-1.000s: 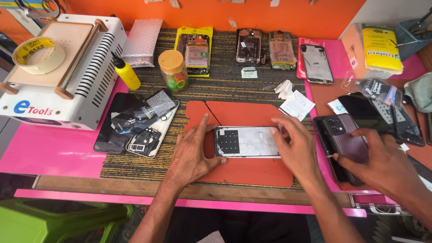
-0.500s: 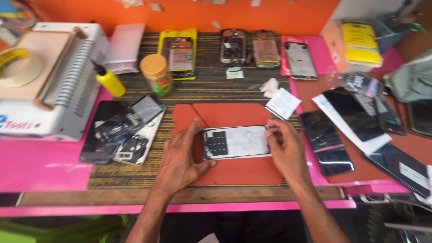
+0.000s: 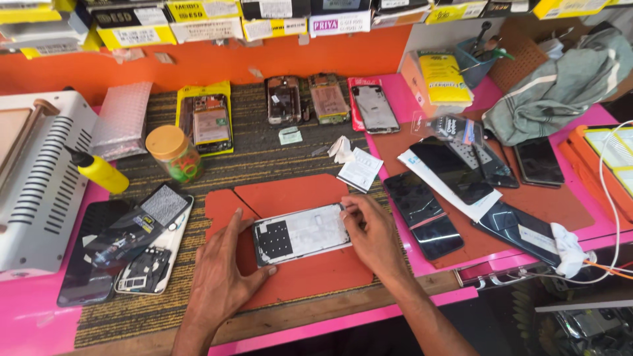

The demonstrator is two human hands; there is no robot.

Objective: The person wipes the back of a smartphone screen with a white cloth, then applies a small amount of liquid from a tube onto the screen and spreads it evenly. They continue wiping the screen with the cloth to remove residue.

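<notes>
Phone frame (image 3: 302, 233) on the red mat (image 3: 290, 198), between both hands: left hand (image 3: 221, 267) spread flat beside it; right hand (image 3: 376, 234) apparently pinching its edge.

Light: bright, even, from above; colours strongly saturated.
Shadows: soft and short under the left hand (image 3: 221, 280) and the bottle (image 3: 99, 170).
Glare: pale sheen on the dark phone screens (image 3: 455, 173).
Focus: sharp at centre, no motion blur.
Edges: wide-angle bending at the shelf (image 3: 198, 16); the lower right corner is dim.
</notes>
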